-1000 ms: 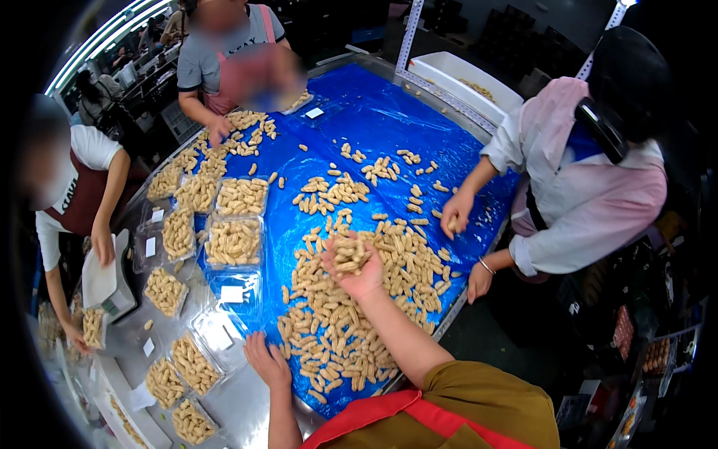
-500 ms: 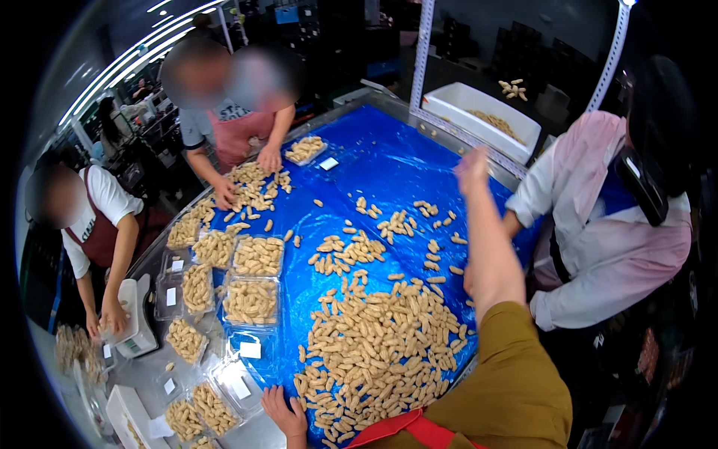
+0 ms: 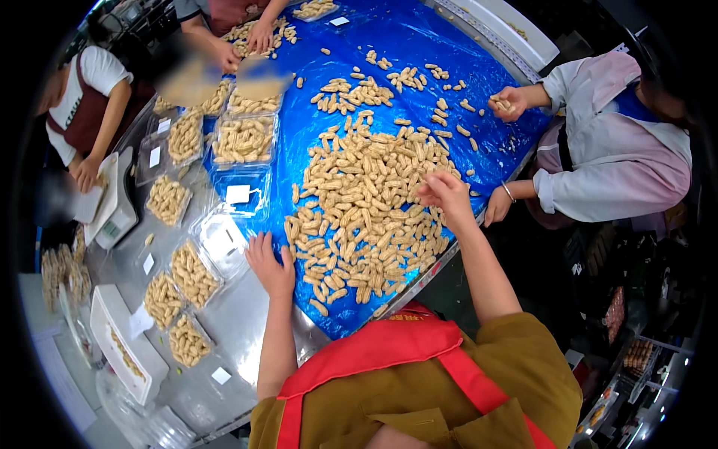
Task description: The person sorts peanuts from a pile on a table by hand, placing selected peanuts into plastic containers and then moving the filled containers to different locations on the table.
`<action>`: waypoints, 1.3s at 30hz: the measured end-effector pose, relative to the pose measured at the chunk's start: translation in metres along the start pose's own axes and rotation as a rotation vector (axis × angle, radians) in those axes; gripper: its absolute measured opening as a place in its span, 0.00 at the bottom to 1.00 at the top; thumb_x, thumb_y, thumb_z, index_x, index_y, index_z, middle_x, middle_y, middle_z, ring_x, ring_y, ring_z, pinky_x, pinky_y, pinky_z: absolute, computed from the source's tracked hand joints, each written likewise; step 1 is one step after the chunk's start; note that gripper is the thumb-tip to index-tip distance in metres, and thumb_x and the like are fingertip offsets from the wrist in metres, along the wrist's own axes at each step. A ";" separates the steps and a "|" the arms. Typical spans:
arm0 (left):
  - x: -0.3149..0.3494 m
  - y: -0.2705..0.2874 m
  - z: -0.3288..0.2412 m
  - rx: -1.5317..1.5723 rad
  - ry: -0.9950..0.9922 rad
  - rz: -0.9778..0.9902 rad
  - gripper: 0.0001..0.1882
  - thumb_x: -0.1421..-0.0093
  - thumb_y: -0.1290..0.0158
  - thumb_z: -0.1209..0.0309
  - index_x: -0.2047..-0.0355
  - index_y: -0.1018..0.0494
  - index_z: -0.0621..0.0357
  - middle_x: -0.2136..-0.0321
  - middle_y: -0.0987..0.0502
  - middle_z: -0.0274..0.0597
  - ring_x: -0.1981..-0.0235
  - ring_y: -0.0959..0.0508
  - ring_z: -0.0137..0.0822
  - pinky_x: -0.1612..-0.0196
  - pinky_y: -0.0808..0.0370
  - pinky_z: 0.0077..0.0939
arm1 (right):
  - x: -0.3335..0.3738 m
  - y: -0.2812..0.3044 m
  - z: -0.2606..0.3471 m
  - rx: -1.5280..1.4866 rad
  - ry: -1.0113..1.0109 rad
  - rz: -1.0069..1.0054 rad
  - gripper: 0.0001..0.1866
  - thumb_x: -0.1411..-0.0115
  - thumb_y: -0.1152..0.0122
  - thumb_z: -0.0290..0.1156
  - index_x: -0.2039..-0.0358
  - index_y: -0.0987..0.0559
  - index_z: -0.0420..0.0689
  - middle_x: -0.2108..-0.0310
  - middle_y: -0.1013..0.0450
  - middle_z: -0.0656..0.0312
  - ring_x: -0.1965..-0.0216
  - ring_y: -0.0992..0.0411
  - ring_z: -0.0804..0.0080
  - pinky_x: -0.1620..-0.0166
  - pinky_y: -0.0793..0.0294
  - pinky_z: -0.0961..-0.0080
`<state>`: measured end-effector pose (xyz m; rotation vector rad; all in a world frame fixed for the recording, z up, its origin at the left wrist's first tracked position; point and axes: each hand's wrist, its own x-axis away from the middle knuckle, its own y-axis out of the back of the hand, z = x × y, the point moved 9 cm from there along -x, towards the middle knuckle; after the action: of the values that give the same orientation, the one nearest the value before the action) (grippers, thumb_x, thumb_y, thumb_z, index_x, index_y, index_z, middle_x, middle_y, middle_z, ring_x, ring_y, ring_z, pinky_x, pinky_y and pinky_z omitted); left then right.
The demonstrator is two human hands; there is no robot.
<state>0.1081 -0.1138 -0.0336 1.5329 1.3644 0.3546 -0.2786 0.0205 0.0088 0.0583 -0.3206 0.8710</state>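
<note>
A large heap of unshelled peanuts (image 3: pixel 374 202) lies on the blue plastic sheet (image 3: pixel 329 45) in front of me. My right hand (image 3: pixel 449 196) is over the heap's right side, its fingers bent together and pointing down at the peanuts; what is between them is hidden. My left hand (image 3: pixel 269 266) rests flat at the heap's left, fingers spread, where the sheet meets the metal table (image 3: pixel 224 329). Just beyond it stand an unfilled clear clamshell box (image 3: pixel 238 193) with a white label and a clear box filled with peanuts (image 3: pixel 243 140).
More peanut-filled boxes (image 3: pixel 193 273) stand on the left beside a white tray (image 3: pixel 112 329) and a weighing scale (image 3: pixel 120 209). A co-worker's hand (image 3: pixel 508 103) holds peanuts at right. Two other co-workers work at far left. A white bin (image 3: pixel 516 26) stands at far right.
My right arm has drawn back from its far reach toward the white bin, and the hand is now over the heap. Peanuts seen in mid-air near the bin are gone. My view has tilted down.
</note>
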 end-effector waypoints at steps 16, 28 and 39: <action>0.034 0.036 -0.080 0.524 0.003 0.108 0.03 0.45 0.47 0.78 0.69 0.27 0.62 0.64 0.24 0.46 0.61 0.25 0.44 0.56 0.30 0.33 | 0.058 0.054 -0.050 0.749 0.142 -0.246 0.11 0.47 0.38 0.35 0.67 0.20 0.42 0.74 0.23 0.57 0.73 0.24 0.64 0.66 0.26 0.70; 0.096 -0.021 -0.109 1.291 0.665 0.769 0.12 0.33 0.56 0.67 0.59 0.29 0.65 0.67 0.25 0.41 0.68 0.22 0.31 0.66 0.23 0.23 | 0.015 0.044 -0.064 0.625 0.000 -0.025 0.11 0.48 0.36 0.35 0.68 0.20 0.43 0.77 0.25 0.64 0.76 0.26 0.73 0.73 0.30 0.77; 0.115 -0.053 -0.139 1.682 0.865 1.082 0.15 0.32 0.60 0.62 0.56 0.31 0.60 0.70 0.25 0.41 0.69 0.23 0.33 0.74 0.27 0.21 | 0.066 -0.031 -0.062 0.974 0.232 0.139 0.16 0.51 0.34 0.28 0.60 0.22 0.40 0.70 0.28 0.58 0.68 0.27 0.69 0.64 0.28 0.74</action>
<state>0.0089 0.0443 -0.0585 3.8819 1.2085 0.5891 -0.1995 0.0606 -0.0273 0.8380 0.3444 1.0939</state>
